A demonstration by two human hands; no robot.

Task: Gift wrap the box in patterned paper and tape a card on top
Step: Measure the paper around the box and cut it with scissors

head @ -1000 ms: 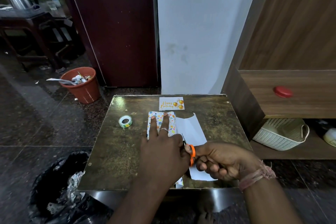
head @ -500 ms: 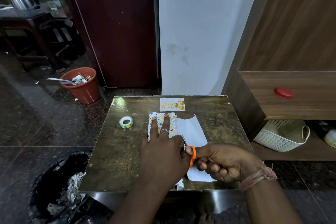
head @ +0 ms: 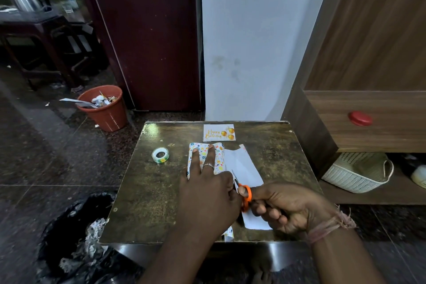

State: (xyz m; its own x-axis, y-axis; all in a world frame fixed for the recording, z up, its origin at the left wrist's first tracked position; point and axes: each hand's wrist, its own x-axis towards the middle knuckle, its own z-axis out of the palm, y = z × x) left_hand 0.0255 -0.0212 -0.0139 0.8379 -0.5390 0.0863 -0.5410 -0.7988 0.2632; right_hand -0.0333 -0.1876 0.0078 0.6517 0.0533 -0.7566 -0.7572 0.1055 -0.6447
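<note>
Currently we press the left hand point(head: 207, 189) flat, fingers straight, on the box point(head: 205, 159) at table point(head: 147, 193) centre so the paper point(head: 242, 168) can't shift; right hand point(head: 288, 207) grips the scissors point(head: 244, 193), blades at the flap w/ white side up, trimming excess. Tape point(head: 160, 155) and card point(head: 219, 132) wait nearby, untouched.
</note>
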